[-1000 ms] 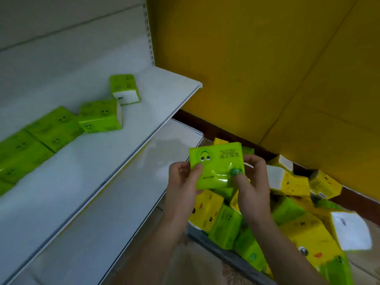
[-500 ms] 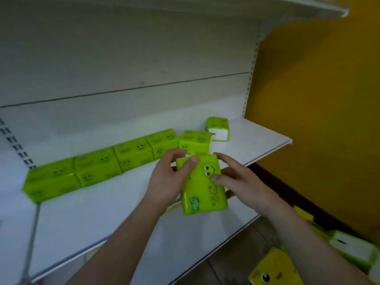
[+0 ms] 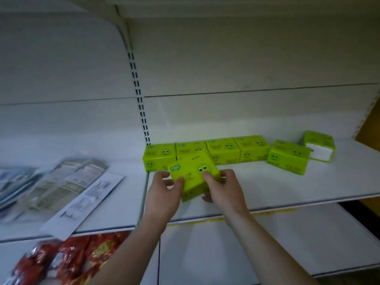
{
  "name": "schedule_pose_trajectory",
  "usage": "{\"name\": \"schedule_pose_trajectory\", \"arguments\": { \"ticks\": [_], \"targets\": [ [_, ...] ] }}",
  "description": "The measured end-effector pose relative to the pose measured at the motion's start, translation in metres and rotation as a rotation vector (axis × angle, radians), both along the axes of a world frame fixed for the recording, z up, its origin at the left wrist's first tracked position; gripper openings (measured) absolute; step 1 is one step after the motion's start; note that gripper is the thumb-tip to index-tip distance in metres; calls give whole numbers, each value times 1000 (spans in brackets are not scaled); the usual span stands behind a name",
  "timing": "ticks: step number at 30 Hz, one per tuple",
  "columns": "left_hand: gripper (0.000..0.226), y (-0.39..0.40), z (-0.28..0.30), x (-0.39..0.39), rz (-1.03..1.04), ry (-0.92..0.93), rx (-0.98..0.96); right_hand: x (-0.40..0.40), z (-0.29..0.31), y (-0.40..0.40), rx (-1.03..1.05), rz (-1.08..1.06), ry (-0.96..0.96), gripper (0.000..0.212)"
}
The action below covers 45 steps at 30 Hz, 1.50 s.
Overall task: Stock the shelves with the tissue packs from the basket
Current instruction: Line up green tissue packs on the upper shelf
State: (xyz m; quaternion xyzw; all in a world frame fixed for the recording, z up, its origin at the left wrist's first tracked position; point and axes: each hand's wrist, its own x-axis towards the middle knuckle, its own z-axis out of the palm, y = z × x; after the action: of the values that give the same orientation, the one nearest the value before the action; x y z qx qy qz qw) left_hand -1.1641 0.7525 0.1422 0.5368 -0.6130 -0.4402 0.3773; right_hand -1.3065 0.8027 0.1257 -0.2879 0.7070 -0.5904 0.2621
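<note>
White shelf (image 3: pixel 267 188) | tissue pack (image 3: pixel 193 175) between, gripped by left hand (image 3: pixel 164 194) and right hand (image 3: pixel 224 190)

Two bare forearms enter from the near edge, one left, one right. No sleeves, cuffs or gloves visible on either. Left hand (image 3: pixel 164 194): no ring, watch or band seen; wrist bare. Right hand (image 3: pixel 224 192): likewise unadorned, wrist bare. Fingernails short and plain where visible. No markings seen on either arm.
</note>
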Motion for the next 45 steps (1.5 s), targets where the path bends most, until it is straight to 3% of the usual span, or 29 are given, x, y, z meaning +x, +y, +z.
{"name": "schedule_pose_trajectory", "arguments": {
  "ticks": [3,6,10,14,21,25,26,28,29,37,39,41,42,45],
  "targets": [
    [26,-24,-3,29,91,-119,-68,24,-1,-17,143,41,295,38],
    [24,-49,-5,47,94,-205,-85,45,-9,-34,131,102,419,43],
    [39,-68,-8,63,-10,-339,-120,72,-35,-49,114,184,680,62],
    [42,-81,-13,67,-82,-443,-184,74,-39,-62,137,165,791,61],
    [50,-95,-20,63,-89,-425,-159,68,-35,-73,202,169,804,62],
    [65,-102,-11,61,-49,-98,38,63,-33,-73,223,211,830,67],
    [58,-104,-8,59,-45,-8,101,60,-33,-73,215,218,834,68],
    [12,-108,-9,55,-57,85,165,56,-34,-73,182,239,851,68],
    [9,-110,-11,53,-64,106,156,54,-35,-72,172,252,860,66],
    [15,-122,-22,46,-150,106,166,49,-35,-73,181,263,876,63],
    [33,-120,-19,48,-157,43,174,50,-34,-70,185,280,876,67],
    [70,-116,-13,52,-102,-82,112,50,-29,-60,156,293,863,70],
    [77,-112,-7,53,-43,-132,29,49,-25,-52,132,290,855,69],
    [66,-85,16,44,86,-174,-331,40,-12,-19,61,238,834,62]
  ]
}}
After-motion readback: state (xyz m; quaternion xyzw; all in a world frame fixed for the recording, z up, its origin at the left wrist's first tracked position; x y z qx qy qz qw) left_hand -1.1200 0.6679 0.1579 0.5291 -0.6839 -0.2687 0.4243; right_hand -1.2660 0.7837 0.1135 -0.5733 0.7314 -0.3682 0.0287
